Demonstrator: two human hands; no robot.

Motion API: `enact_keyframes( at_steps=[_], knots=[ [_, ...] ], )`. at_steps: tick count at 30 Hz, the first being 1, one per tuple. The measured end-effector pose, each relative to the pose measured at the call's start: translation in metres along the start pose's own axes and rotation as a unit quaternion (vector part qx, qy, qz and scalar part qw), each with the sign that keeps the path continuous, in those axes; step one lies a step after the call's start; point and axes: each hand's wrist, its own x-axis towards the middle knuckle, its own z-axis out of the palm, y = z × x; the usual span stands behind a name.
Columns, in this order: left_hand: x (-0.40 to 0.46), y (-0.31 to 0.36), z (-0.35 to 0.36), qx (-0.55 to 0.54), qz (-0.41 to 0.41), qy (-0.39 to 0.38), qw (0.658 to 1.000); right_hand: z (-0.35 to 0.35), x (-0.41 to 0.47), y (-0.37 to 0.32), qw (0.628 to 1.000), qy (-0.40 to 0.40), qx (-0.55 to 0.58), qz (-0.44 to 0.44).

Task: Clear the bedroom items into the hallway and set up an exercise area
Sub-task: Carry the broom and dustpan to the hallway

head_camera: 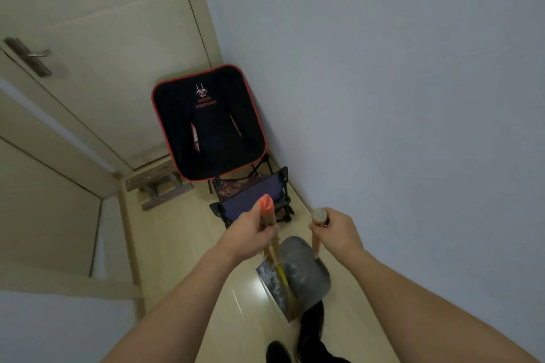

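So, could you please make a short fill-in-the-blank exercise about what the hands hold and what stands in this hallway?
1. The left hand grips the tool handle with the ____ tip.
2. The right hand holds the handle of the grey ____, whose blade is near the floor.
3. The black folding chair has ____ edging.
4. Left of the chair lies a ____ bench.

Missing words: orange; shovel; red; wooden

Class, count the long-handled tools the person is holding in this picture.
2: a flat spade held by the left hand, and a rounded shovel by the right hand.
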Motion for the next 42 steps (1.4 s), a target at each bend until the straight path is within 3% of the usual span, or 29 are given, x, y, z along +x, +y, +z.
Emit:
enact_keyframes(
  at_steps=[11, 16, 24, 31, 37, 42],
  knots=[
    [0.127, -0.063, -0.020, -0.015, -0.035, -0.048, 0.998, 0.045, 0.118, -0.008, 0.997, -0.053, -0.021, 0.058],
    [0.176, -0.086, -0.020, -0.019, -0.028, -0.093, 0.995, 0.067, 0.153, -0.006, 0.995, -0.022, -0.011, 0.098],
    [0.221, -0.078, -0.040, 0.037, 0.056, -0.157, 0.985, 0.070, 0.179, -0.023, 0.993, 0.014, -0.036, 0.115],
    [0.232, -0.075, -0.040, 0.007, 0.033, -0.141, 0.989, 0.059, 0.182, -0.022, 0.989, 0.005, -0.055, 0.137],
    [0.246, -0.050, -0.027, -0.002, 0.020, -0.152, 0.988, 0.051, 0.170, -0.007, 0.985, -0.033, -0.007, 0.172],
    [0.271, -0.001, 0.002, 0.045, 0.049, -0.149, 0.987, 0.022, 0.155, 0.005, 0.971, -0.142, -0.045, 0.186]
  ],
)
